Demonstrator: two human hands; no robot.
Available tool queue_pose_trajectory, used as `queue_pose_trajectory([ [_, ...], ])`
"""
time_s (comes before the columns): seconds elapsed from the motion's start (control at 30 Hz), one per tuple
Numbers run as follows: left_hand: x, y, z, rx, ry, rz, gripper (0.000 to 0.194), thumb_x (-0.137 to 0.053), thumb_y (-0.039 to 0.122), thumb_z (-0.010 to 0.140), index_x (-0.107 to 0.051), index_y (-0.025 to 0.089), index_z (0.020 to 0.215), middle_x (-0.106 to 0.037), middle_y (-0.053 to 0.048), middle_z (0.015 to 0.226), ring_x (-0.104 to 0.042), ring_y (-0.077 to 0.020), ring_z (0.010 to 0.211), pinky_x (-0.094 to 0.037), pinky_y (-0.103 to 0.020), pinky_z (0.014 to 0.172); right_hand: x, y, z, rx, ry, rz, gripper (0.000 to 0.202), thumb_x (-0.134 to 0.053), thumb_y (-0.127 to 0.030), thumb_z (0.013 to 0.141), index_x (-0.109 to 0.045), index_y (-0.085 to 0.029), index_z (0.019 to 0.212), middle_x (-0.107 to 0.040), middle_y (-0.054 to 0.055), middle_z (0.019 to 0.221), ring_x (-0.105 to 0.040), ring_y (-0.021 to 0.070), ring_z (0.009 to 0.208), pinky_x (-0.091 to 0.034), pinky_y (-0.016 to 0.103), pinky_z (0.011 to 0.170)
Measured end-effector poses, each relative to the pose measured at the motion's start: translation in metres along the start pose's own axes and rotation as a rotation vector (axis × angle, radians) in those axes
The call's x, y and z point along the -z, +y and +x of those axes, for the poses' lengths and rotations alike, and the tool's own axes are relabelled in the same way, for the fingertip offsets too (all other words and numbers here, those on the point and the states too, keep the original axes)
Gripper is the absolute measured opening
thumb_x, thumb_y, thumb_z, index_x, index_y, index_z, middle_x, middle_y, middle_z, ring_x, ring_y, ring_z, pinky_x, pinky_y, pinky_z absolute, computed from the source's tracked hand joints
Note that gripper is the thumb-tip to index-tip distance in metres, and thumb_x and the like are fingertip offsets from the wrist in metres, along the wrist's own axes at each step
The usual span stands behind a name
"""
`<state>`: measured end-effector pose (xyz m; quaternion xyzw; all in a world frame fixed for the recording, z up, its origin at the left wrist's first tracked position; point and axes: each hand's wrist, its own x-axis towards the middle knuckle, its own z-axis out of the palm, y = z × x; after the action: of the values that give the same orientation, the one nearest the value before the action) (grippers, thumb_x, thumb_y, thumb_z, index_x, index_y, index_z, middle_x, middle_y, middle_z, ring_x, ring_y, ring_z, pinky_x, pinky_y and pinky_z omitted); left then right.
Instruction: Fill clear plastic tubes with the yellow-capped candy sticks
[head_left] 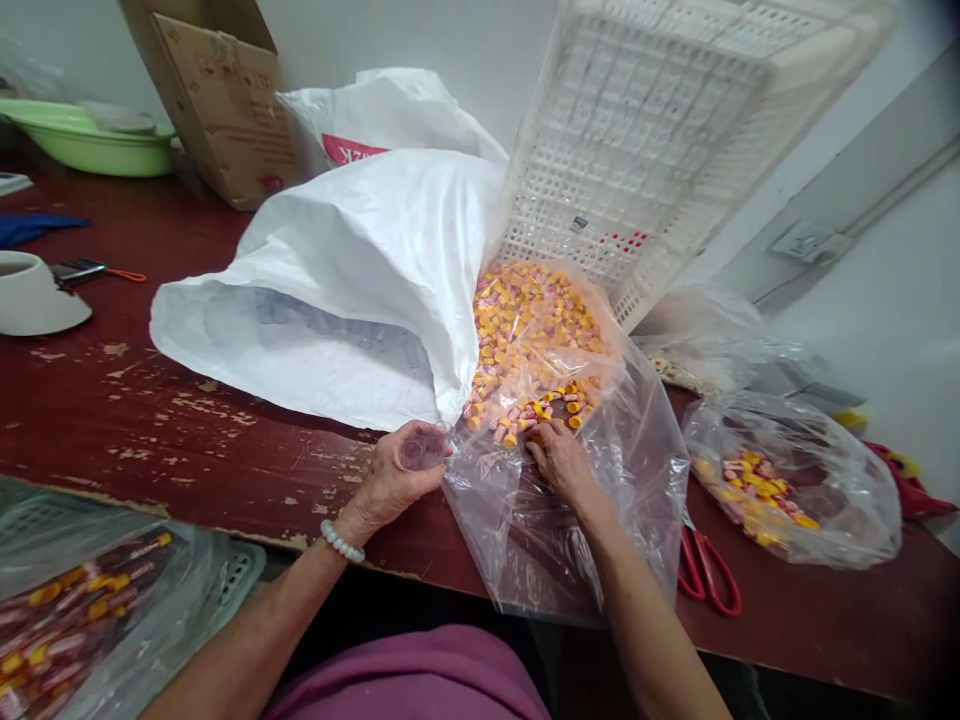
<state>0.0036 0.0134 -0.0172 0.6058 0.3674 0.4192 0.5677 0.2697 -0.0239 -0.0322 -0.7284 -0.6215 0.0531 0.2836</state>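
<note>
My left hand [397,478], with a pale bead bracelet at the wrist, is closed around clear plastic tubes [422,447], round ends toward me. It is just below the mouth of a white woven sack [375,230], which has more clear pieces inside. My right hand [556,455] reaches into a clear plastic bag [637,450]. Its fingers curl down at the near edge of a heap of small yellow-capped pieces with red-and-white patterned bodies [532,320]. Whatever lies under those fingertips is hidden.
A white perforated crate [637,150] leans behind the heap. Red-handled scissors [709,570] and another bag of capped pieces [795,490] lie to the right. At lower left is a bag of longer capped pieces [75,610]. A cardboard box [225,110] and green basin [97,145] stand behind.
</note>
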Motion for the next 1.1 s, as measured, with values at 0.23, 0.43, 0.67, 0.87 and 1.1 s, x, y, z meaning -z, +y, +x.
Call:
queue_pose_trajectory([
  [0.23,-0.017,0.003,-0.009,-0.089,-0.105,0.266,0.031,-0.059,0.009,0.062,-0.059,0.014,0.093,-0.068,-0.004,0.085,-0.063,-0.0149,0.074,-0.049,-0.023,0.066,0.008,-0.029,-0.013,-0.192,0.142,0.317,0.016,-0.048,-0.024,0.080,-0.060,-0.016,0.087,-0.062,0.004,0.079,-0.056,0.0145,0.068,-0.047,0.030,0.068],
  [0.43,-0.024,0.014,-0.014,-0.165,-0.191,0.474,0.030,-0.056,0.010,0.063,-0.060,0.014,0.092,-0.065,-0.002,0.080,-0.058,-0.0124,0.068,-0.044,-0.022,0.062,0.023,-0.088,-0.041,-0.287,-0.024,1.196,0.013,-0.065,-0.027,0.071,-0.061,-0.019,0.080,-0.061,-0.002,0.074,-0.051,0.0076,0.057,-0.041,0.021,0.053],
  [0.67,-0.030,0.015,-0.015,-0.217,-0.231,0.481,0.030,-0.053,0.005,0.060,-0.059,0.014,0.089,-0.061,0.001,0.075,-0.051,-0.0099,0.063,-0.040,-0.021,0.061,0.032,-0.096,-0.050,-0.171,0.001,0.826,0.021,-0.053,-0.028,0.081,-0.061,-0.021,0.099,-0.062,0.002,0.089,-0.060,0.0139,0.074,-0.047,0.027,0.064],
  [0.87,-0.037,0.010,-0.016,-0.110,-0.211,0.321,0.024,-0.055,0.006,0.059,-0.058,0.012,0.082,-0.057,0.000,0.073,-0.049,-0.0102,0.064,-0.039,-0.021,0.060,0.017,-0.089,-0.061,0.292,0.104,0.306,0.051,-0.038,0.002,0.063,-0.062,-0.023,0.100,-0.048,0.006,0.118,-0.045,0.0207,0.113,-0.039,0.040,0.094],
  [1.1,-0.044,-0.007,-0.014,0.085,-0.151,0.154,0.027,-0.057,0.005,0.054,-0.058,0.010,0.081,-0.057,-0.001,0.072,-0.050,-0.0112,0.064,-0.041,-0.023,0.059,-0.005,-0.080,-0.065,0.334,0.008,0.077,0.061,-0.039,0.003,0.058,-0.058,-0.023,0.109,-0.047,0.008,0.124,-0.047,0.0224,0.108,-0.044,0.040,0.088],
])
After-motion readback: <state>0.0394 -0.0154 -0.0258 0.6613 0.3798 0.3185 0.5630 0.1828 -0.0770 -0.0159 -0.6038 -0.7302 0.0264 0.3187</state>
